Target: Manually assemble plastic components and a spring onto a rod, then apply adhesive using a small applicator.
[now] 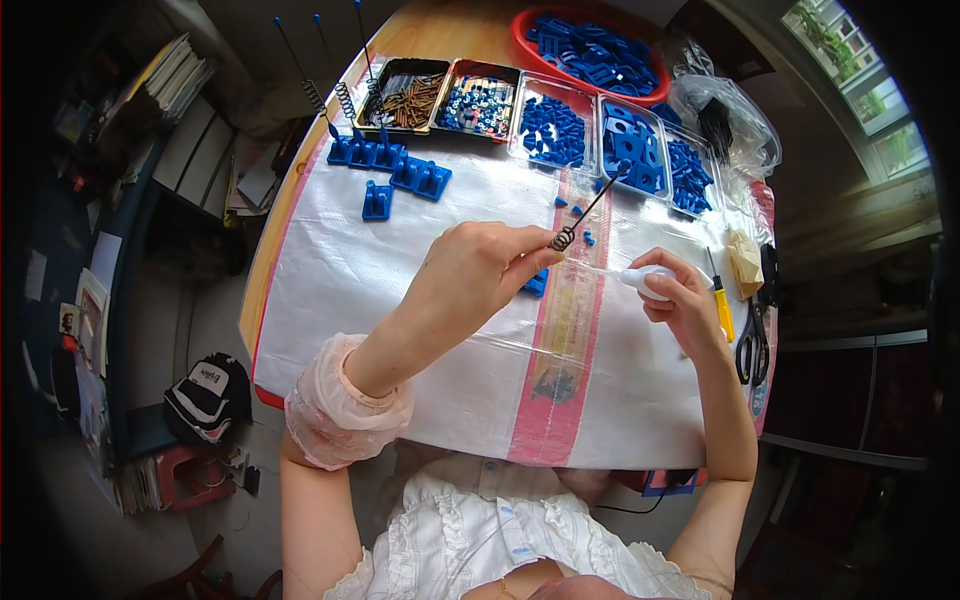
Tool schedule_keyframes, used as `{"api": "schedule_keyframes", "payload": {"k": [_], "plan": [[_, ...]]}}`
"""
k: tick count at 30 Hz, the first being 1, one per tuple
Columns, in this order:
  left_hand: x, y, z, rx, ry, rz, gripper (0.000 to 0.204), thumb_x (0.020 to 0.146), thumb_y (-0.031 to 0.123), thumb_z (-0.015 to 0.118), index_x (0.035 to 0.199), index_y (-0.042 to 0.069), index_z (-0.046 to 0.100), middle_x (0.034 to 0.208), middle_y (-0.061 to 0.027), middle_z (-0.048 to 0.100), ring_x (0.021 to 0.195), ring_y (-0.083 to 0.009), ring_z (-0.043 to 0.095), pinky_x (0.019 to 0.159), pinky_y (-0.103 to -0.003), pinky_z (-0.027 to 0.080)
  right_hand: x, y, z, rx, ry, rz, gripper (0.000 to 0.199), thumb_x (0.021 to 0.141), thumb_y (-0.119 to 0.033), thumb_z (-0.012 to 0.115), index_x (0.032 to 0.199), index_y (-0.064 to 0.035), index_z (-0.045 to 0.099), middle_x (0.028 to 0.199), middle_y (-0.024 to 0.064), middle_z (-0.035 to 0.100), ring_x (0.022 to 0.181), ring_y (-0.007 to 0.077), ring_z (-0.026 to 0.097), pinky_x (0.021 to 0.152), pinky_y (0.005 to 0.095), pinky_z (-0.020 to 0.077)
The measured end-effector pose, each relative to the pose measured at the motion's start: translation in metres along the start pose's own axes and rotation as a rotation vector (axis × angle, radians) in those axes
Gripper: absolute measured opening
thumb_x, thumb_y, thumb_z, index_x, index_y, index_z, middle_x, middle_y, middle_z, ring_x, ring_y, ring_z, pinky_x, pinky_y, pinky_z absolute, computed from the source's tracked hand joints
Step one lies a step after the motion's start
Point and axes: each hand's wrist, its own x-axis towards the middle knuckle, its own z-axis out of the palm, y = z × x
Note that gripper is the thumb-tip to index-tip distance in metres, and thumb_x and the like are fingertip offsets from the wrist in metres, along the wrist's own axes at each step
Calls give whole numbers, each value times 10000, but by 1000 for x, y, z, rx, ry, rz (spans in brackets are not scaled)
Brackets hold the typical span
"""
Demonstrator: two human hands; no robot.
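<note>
Between the thumb and fingers of my left hand point(465, 270) is a black coil spring point(563, 239) with a thin straight rod running up and to the right, which seems to end in a blue tip. My right hand point(685, 300) is closed around a small white squeeze bottle point(648, 281). Its narrow clear nozzle points left toward the coil; whether it touches, I cannot tell. A blue plastic part point(537, 284) lies partly hidden behind my left fingers. A few small blue pieces point(588, 238) lie just beyond the spring.
Across the back stand trays of brown screws point(413, 103), small metal-and-blue parts point(478, 105) and blue pieces point(553, 130). Behind them is a red basin point(662, 85). Blue bases point(420, 178), some with upright springs, sit far left. A yellow screwdriver point(723, 312) and black scissors point(752, 345) lie right.
</note>
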Motion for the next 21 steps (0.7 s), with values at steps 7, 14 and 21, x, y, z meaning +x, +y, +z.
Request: {"api": "schedule_keyframes", "payload": {"k": [7,14,21], "plan": [[0,2,-1,14,0,-4,188,974,166,742,1048,-6,764,848,-167,745,705,-280,689,674,-371,510,0,4,-7,-13,-3,11,289,949,-301,690,1131,-77,681,742,-68,526,600,8,373,543,191,253],[0,1,0,-8,-1,-4,184,975,166,741,1050,0,765,843,-166,742,693,-285,675,669,-371,505,-1,1,-3,-13,0,9,278,946,-286,689,1126,-74,678,740,-69,525,593,7,361,540,193,245],[0,2,-1,6,1,1,183,982,165,734,1047,-3,764,835,-165,737,695,-274,672,662,-367,498,0,3,-8,-13,4,14,283,945,-291,683,1123,-72,678,735,-67,518,592,7,363,537,196,242]]}}
